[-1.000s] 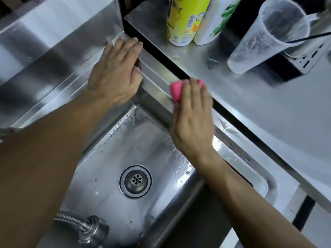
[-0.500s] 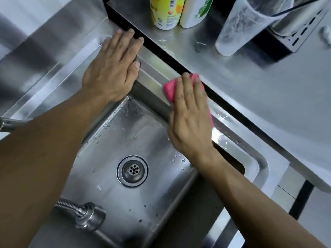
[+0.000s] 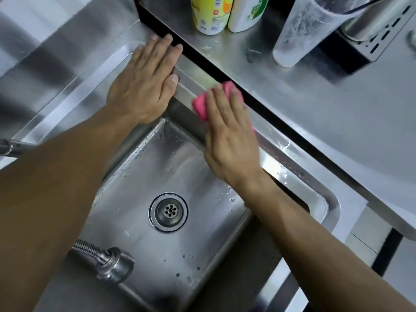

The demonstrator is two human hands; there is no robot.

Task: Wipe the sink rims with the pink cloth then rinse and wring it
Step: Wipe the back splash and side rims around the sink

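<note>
While flat right hand (image 3: 229,134) presses it, pink cloth (image 3: 200,104) bunched on sink rim (image 3: 193,79), left hand (image 3: 144,79) spread.

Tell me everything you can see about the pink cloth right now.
The pink cloth is a bright pink, soft-looking fabric, bunched or folded into a small pad. It lies on the steel sink rim beside the raised counter's dark edge. The right hand presses flat on it with straight fingers, covering most of it; only its left edge and a bit by the fingertips show. The left hand does not touch it.
</note>
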